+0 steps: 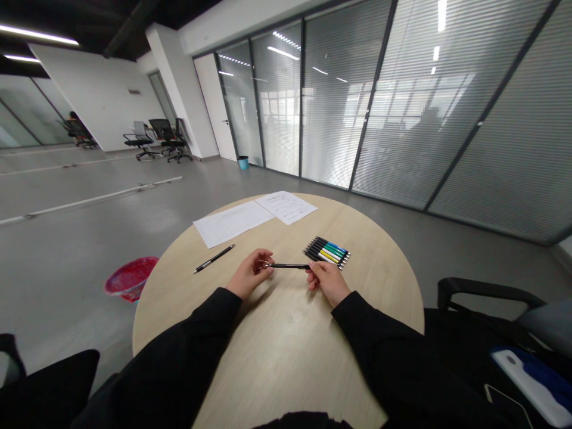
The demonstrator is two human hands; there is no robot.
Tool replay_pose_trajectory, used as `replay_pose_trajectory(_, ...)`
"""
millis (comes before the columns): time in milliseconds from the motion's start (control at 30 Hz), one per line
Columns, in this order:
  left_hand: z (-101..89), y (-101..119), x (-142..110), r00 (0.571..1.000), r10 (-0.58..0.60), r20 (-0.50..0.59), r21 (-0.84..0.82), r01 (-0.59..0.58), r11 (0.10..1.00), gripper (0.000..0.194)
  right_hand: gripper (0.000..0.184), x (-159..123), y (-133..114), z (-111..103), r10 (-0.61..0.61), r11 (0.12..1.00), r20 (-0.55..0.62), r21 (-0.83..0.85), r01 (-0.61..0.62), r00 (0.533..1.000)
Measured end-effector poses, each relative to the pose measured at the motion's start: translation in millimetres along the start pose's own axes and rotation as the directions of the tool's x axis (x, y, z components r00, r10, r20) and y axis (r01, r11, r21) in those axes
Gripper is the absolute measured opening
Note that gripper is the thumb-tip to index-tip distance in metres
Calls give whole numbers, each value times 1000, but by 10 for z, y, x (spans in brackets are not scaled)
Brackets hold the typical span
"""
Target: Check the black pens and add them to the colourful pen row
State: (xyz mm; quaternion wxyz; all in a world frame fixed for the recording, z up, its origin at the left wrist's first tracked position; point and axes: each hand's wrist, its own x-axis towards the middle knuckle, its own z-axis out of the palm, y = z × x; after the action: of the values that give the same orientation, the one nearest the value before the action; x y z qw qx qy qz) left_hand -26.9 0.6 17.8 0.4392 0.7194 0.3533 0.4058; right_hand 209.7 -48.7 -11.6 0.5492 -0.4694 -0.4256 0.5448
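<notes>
A slim black pen (pixel 289 266) is held level above the round table, stretched between both hands. My left hand (pixel 251 275) is closed, its thumb and fingertips pinching the pen's silver-tipped left end. At the other end my right hand (pixel 329 280) grips the barrel between thumb and fingers. Just beyond the right hand lies a neat row of several pens (pixel 328 251), dark at one end, with blue, green, white and yellow barrels. Left of my left hand, a single black pen (pixel 214 258) with a silver band rests slantwise on the wood.
Two printed paper sheets (pixel 286 207) lie on the far side of the wooden table (pixel 268 357). A red basin (pixel 130 277) stands on the floor to the left. A black chair (pixel 487 292) with a phone and other items on it is at the right.
</notes>
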Motion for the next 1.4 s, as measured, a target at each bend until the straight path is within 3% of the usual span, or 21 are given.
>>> replay_pose_trajectory(100,-6,33,-2,998,-41,-45,86,45,995,30,43,-2,-3,2,-12,1000,-3,3,12,1000)
replay_pose_trajectory(267,-19,100,-15,988,-154,-28,286,155,946,53,44,6,6,6,-22,1000,2,3,22,1000)
replay_pose_trajectory(367,-16,110,-21,985,-169,27,269,156,950,50,44,13,12,1,-34,999,-6,1,34,999)
replay_pose_trajectory(500,2,98,-17,994,-91,54,103,85,991,34,43,14,9,-10,-45,999,-16,-11,45,999)
replay_pose_trajectory(600,18,93,-16,994,-99,49,15,98,995,31,42,6,-1,-9,-48,999,-10,-23,48,999)
replay_pose_trajectory(767,23,106,-29,974,-224,20,176,217,960,50,40,-1,-2,-2,-74,996,0,-52,74,997)
replay_pose_trajectory(867,22,117,-36,958,-285,27,189,275,943,51,40,3,5,-6,-88,994,3,-65,88,996)
replay_pose_trajectory(1067,30,90,-19,992,-113,51,45,110,993,29,40,9,2,-16,-87,994,-11,-60,86,996)
replay_pose_trajectory(1167,32,59,-11,990,-135,32,-4,135,991,21,40,7,0,-11,-90,994,0,-62,90,996)
replay_pose_trajectory(1300,15,45,-5,986,-166,-4,127,165,978,42,40,5,5,-7,-102,993,13,-66,103,995)
replay_pose_trajectory(1400,4,60,-9,984,-176,29,228,165,960,51,40,8,9,-12,-106,992,19,-72,107,994)
